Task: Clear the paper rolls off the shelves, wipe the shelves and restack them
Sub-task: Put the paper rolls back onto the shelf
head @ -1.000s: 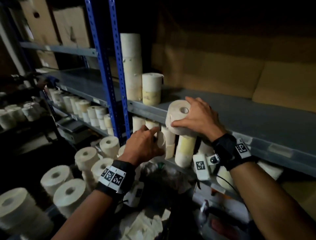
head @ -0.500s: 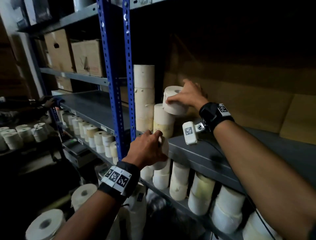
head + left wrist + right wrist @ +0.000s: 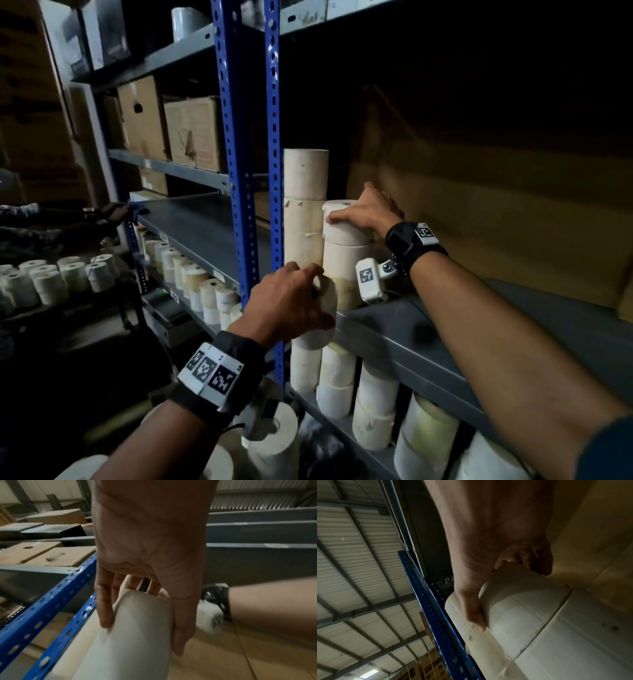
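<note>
My right hand (image 3: 359, 214) grips a white paper roll (image 3: 342, 229) that sits on top of a short stack of rolls (image 3: 346, 263) on the grey shelf (image 3: 428, 335). The right wrist view shows the thumb and fingers (image 3: 474, 609) curled round that roll (image 3: 522, 601). A taller stack of cream rolls (image 3: 303, 205) stands to its left, against the blue upright (image 3: 274, 171). My left hand (image 3: 291, 305) holds a second white roll (image 3: 325, 308) at the shelf's front edge; fingers wrap round this roll (image 3: 137, 635) in the left wrist view.
More rolls (image 3: 342, 387) fill the shelf below, and others (image 3: 191, 274) line the left bay's lower shelf. Loose rolls (image 3: 270, 442) lie on the floor. Cardboard boxes (image 3: 191, 133) sit on upper left shelves. Another person's hand (image 3: 113, 212) reaches onto the bare left shelf (image 3: 205, 229).
My right hand carried its roll up from the shelf edge and set it on the short stack. The left hand rose with its roll to the shelf's front edge.
</note>
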